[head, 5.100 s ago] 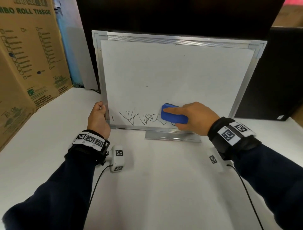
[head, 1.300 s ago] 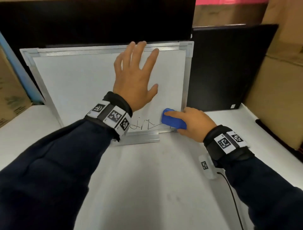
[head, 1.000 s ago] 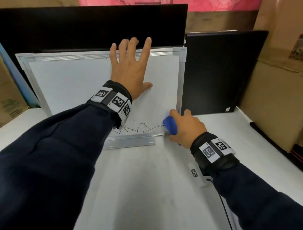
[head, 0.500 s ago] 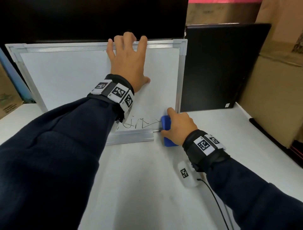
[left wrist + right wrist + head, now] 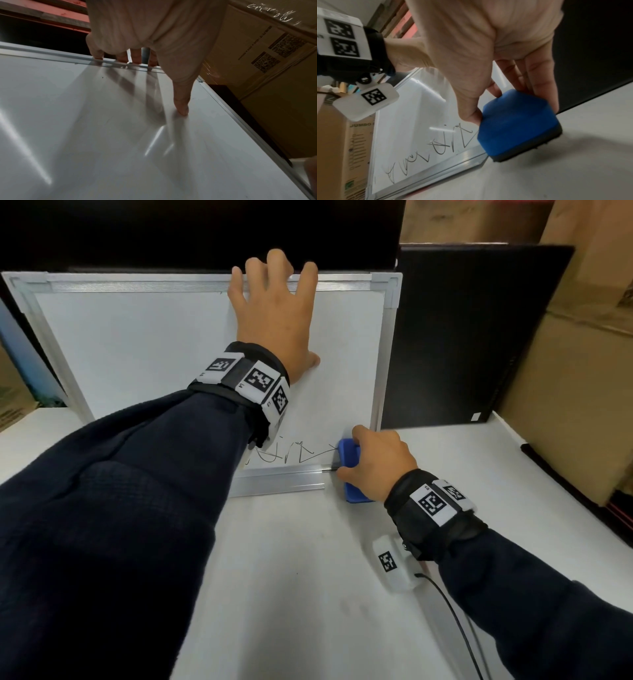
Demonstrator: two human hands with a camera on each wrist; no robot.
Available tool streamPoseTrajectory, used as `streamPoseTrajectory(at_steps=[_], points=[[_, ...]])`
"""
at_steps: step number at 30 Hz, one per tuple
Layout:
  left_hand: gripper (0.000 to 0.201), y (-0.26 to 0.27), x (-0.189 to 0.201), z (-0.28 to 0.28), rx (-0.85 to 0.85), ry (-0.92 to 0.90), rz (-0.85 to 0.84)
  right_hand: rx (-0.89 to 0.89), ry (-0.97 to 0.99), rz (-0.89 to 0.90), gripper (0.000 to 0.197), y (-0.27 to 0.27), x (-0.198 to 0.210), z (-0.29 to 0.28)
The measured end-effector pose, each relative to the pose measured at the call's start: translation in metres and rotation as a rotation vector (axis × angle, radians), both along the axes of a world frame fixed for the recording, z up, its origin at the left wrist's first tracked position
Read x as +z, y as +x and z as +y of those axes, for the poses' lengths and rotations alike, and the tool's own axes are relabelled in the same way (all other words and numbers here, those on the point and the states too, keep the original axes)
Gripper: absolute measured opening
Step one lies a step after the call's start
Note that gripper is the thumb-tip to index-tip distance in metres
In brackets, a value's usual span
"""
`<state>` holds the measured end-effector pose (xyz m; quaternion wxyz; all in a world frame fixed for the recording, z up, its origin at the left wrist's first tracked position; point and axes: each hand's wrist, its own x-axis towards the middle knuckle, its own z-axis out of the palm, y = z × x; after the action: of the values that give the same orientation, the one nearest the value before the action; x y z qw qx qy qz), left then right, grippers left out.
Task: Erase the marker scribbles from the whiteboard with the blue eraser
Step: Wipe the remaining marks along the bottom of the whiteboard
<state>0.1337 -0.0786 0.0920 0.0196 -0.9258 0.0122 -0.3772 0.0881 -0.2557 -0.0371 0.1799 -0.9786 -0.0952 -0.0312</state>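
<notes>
The whiteboard (image 5: 137, 344) stands upright on the white table. Black marker scribbles (image 5: 291, 455) run along its lower edge, partly hidden by my left sleeve. My left hand (image 5: 274, 302) grips the top frame with its fingers hooked over it and the thumb (image 5: 181, 105) pressed on the board face (image 5: 85, 121). My right hand (image 5: 373, 463) holds the blue eraser (image 5: 347, 455) at the board's lower right corner, just right of the scribbles. In the right wrist view the eraser (image 5: 517, 124) has its dark felt side facing the table, and the scribbles (image 5: 447, 143) lie to its left.
A black panel (image 5: 472, 337) leans right of the board, with cardboard boxes (image 5: 575, 371) beyond it. Another box (image 5: 13, 402) stands at the far left. An aluminium ledge (image 5: 277, 484) juts from the board's foot. A sensor cable (image 5: 455, 611) trails over the table (image 5: 308, 577).
My left hand left the board's left edge, crossed its face and hooked over the top frame. My right hand turned the eraser on end and slid it down to the lower right corner.
</notes>
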Motion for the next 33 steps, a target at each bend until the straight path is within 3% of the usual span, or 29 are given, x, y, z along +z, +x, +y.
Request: streamPoseTrajectory(at_steps=[7, 14, 26, 33], points=[[0.108, 0.000, 0.002, -0.002, 0.001, 0.005, 0.011, 0.003, -0.049, 0.080, 0.042, 0.004, -0.003, -0.008], [0.104, 0.003, 0.001, -0.002, 0.012, 0.006, 0.008, -0.034, -0.019, -0.002, 0.046, 0.005, 0.005, -0.010], [0.104, 0.001, 0.003, -0.004, 0.019, -0.009, 0.021, -0.006, -0.156, 0.062, 0.043, 0.008, 0.007, -0.004], [0.102, -0.001, 0.005, -0.006, 0.025, -0.006, 0.025, 0.010, -0.069, 0.078, 0.034, 0.007, -0.003, 0.012]])
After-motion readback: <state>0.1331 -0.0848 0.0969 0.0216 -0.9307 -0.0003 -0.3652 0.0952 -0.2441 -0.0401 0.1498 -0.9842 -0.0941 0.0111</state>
